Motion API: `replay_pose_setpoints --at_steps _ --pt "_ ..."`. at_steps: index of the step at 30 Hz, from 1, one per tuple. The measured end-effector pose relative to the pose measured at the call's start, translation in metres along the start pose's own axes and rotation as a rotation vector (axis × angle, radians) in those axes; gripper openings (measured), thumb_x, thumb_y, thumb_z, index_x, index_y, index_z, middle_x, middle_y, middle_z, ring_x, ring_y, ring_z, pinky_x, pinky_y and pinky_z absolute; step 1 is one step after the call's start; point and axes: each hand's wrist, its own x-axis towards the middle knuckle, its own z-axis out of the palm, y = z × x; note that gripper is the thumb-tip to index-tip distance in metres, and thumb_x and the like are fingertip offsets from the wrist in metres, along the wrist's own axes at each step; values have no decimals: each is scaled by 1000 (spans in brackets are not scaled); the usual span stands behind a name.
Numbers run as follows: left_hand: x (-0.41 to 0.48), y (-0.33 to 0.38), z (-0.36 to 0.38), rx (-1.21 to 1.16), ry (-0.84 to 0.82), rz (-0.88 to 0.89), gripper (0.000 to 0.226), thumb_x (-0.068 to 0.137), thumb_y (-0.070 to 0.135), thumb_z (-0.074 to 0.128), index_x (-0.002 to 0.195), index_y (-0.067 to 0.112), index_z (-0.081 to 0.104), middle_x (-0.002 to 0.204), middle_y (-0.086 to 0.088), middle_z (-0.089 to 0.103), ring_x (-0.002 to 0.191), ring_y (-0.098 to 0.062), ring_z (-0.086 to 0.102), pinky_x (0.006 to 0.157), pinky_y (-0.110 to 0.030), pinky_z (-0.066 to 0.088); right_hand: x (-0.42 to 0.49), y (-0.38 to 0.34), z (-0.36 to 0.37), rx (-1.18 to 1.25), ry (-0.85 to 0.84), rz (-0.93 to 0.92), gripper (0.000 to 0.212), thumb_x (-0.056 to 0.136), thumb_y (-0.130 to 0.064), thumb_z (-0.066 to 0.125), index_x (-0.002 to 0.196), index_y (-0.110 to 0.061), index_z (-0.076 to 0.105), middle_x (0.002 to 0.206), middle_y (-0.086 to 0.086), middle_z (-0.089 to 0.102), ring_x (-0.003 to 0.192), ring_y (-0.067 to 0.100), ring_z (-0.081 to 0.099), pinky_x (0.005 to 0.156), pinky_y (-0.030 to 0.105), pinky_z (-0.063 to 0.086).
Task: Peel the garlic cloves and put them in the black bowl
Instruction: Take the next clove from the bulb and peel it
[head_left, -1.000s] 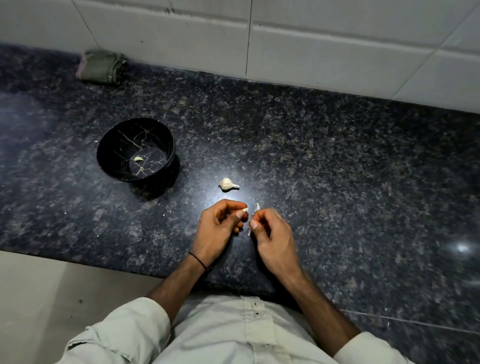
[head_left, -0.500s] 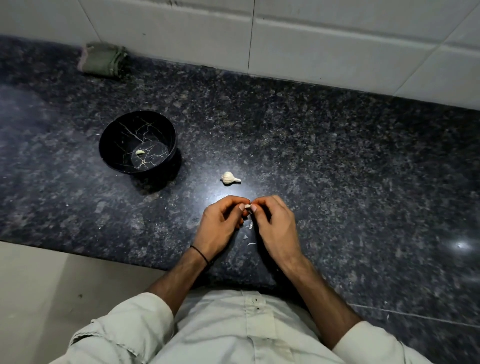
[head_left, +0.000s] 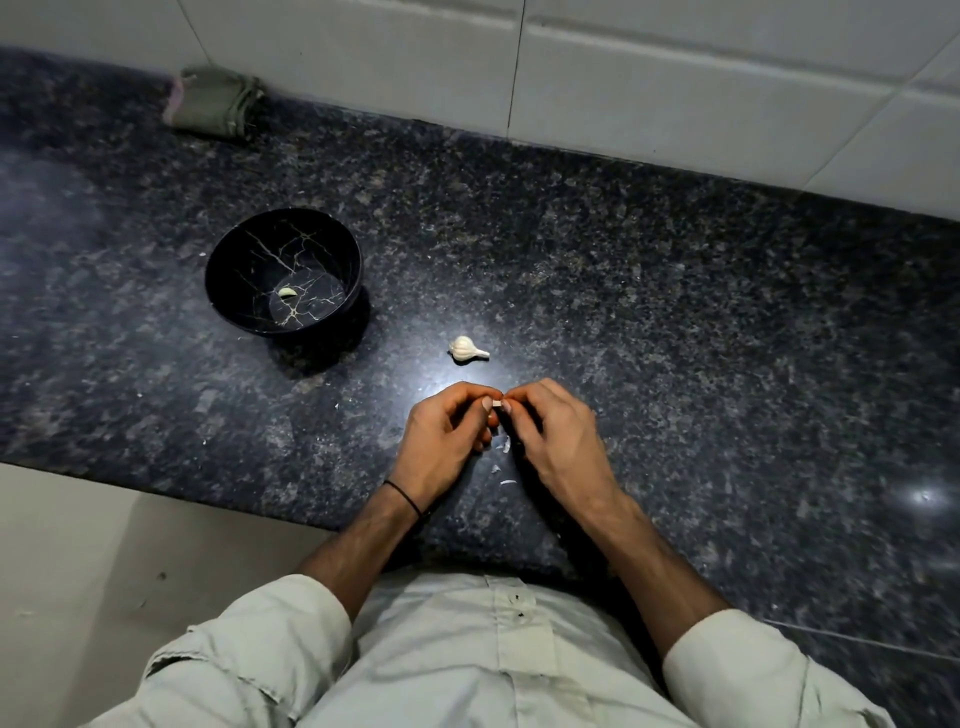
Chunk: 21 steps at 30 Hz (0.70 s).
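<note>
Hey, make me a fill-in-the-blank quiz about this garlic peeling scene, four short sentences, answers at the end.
1. The black bowl holds exactly ____ peeled clove.
2. The left hand and right hand pinch a second clove together; a black band circles the ____ wrist.
3. The garlic bulb lies on the counter to the ____ of the bowl.
4. The green cloth sits against the tiled ____.
Missing words: one; left; right; wall.

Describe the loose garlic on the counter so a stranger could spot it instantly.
On the dark speckled counter, find the black bowl. Right of it, nearer the person, the loose garlic lies alone in a glare patch. It is whitish and bulbous with a short stalk, unlike the small clove inside the bowl.
</note>
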Motion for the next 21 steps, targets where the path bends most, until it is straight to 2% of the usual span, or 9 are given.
replay_pose_setpoints --at_steps 5,9,13,15,19,21 --pt "1 0 -1 -2 -5 -18 18 102 6 51 103 5 70 73 -2 67 61 -16 57 62 -27 52 -3 -1 5 -116 14 -78 20 101 -23 51 98 -9 64 92 5 61 76 23 60 72 44 51" --pt "3 0 -1 2 -4 -26 19 102 6 51 102 8 70 72 -1 66 59 -14 57 60 -28 52 -3 -8 6 -204 -1 -61 29 100 -29 43 102 -7 61 95 10 59 74 32 61 70 47 53" --pt "4 -3 -1 -6 3 -34 20 102 6 51 101 10 70 69 2 65 59 -14 56 59 -29 50 -1 -13 10 -204 -23 10 25 102 -25 46 106 -6 61 101 11 60 81 32 61 75 48 51" --pt "4 -2 0 -27 10 -38 21 102 4 50 100 9 70 67 2 64 58 -15 54 58 -30 49 0 -12 11 -148 -5 48 21 101 -23 49 107 -8 61 102 9 61 84 26 60 79 43 49" --pt "3 3 1 -81 10 -42 21 101 -1 48 102 4 69 66 2 63 57 -15 52 55 -29 48 0 -9 10 -17 22 129 17 101 -21 51 105 -10 64 100 2 63 87 12 56 78 21 42" --pt "2 4 0 -114 13 -40 19 101 -3 48 102 3 66 65 2 63 55 -13 52 53 -27 47 1 -10 11 32 27 161 16 100 -19 52 102 -10 65 97 1 64 86 12 57 75 19 41"
